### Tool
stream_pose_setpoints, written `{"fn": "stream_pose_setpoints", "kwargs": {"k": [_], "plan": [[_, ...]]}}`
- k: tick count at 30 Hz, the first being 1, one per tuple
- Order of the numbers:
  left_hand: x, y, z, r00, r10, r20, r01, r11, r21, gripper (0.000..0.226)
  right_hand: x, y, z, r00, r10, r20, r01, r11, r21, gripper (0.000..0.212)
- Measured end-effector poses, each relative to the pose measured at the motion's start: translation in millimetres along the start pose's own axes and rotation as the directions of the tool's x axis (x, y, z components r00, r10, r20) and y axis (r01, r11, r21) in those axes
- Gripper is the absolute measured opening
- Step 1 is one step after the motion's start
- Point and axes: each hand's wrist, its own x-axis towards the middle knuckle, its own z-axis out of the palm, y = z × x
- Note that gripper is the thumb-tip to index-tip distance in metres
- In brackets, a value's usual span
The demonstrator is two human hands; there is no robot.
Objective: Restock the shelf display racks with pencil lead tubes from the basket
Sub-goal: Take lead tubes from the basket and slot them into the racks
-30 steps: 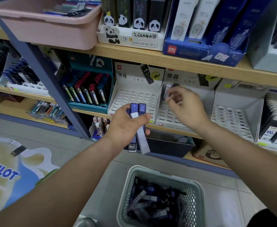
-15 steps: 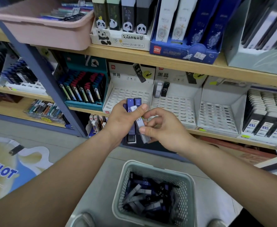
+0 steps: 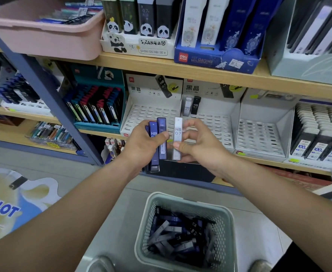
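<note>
My left hand (image 3: 141,146) grips a bunch of dark blue lead tubes (image 3: 158,142), held upright in front of the racks. Beside it my right hand (image 3: 200,148) pinches a single silver tube (image 3: 177,138) marked HB 07, also upright. Behind them stand white slotted display racks: the left rack (image 3: 141,114) holds no tubes, the middle rack (image 3: 216,124) holds a silver and a black tube (image 3: 191,106) at its back left, the right rack (image 3: 259,134) is bare. A grey-green mesh basket (image 3: 228,222) with several tubes sits on the floor below.
A teal display of dark tubes (image 3: 96,108) stands left of the racks, behind a blue shelf post (image 3: 49,99). Boxes marked 100 (image 3: 318,132) fill the shelf at right. A pink tub (image 3: 43,34) and panda boxes (image 3: 137,26) sit on the upper shelf.
My right hand came back from the middle rack, leaving a tube there, and took a silver tube out of the bunch in my left hand. That tube now stands clear of the bunch.
</note>
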Motion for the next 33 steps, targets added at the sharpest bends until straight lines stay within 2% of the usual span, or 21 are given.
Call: {"fn": "stream_pose_setpoints", "kwargs": {"k": [2, 3, 6, 11, 15, 21, 26, 30, 33], "plan": [[0.3, -1.6, -1.7, 1.000, -0.008, 0.016, 0.007, 1.000, 0.029, 0.025, 1.1, -3.7, -8.5, 0.999, -0.042, 0.004, 0.043, 0.998, -0.055, 0.060], [0.4, -2.6, -2.4, 1.000, -0.016, 0.027, 0.015, 0.999, 0.035, 0.025, 2.5, -5.4, -12.9, 0.998, -0.065, -0.013, 0.064, 0.993, -0.095, 0.062], [-2.7, -1.8, -4.6, 0.997, -0.039, 0.065, 0.037, 0.999, 0.023, 0.023, 12.3, -6.7, -27.4, 0.976, -0.138, -0.166, 0.110, 0.980, -0.168, 0.048], [-3.5, -2.3, -7.2, 0.995, -0.041, 0.090, 0.038, 0.999, 0.026, 0.022, 48.1, -1.8, -53.1, 0.877, -0.238, -0.417, 0.126, 0.952, -0.278, 0.018], [-2.3, -3.8, -7.3, 0.993, -0.045, 0.109, 0.045, 0.999, 0.006, 0.020, 81.1, -1.6, -64.7, 0.783, -0.336, -0.523, 0.134, 0.913, -0.386, 0.024], [-0.8, -4.6, -7.8, 0.993, -0.061, 0.098, 0.063, 0.998, -0.016, 0.015, 113.5, 1.2, -63.6, 0.792, -0.394, -0.467, 0.154, 0.869, -0.470, 0.033], [-0.1, -4.4, -9.9, 0.994, -0.067, 0.087, 0.070, 0.997, -0.026, 0.014, 121.4, 9.1, -68.4, 0.801, -0.432, -0.413, 0.198, 0.844, -0.499, 0.030], [-0.5, -2.8, -9.2, 0.994, -0.069, 0.089, 0.072, 0.997, -0.024, 0.017, 115.7, 12.7, -66.0, 0.828, -0.494, -0.266, 0.238, 0.738, -0.631, 0.013], [-0.3, -2.1, -8.0, 0.994, -0.068, 0.088, 0.070, 0.997, -0.019, 0.019, 113.5, 14.1, -62.4, 0.820, -0.541, -0.187, 0.269, 0.652, -0.710, 0.010]]}}
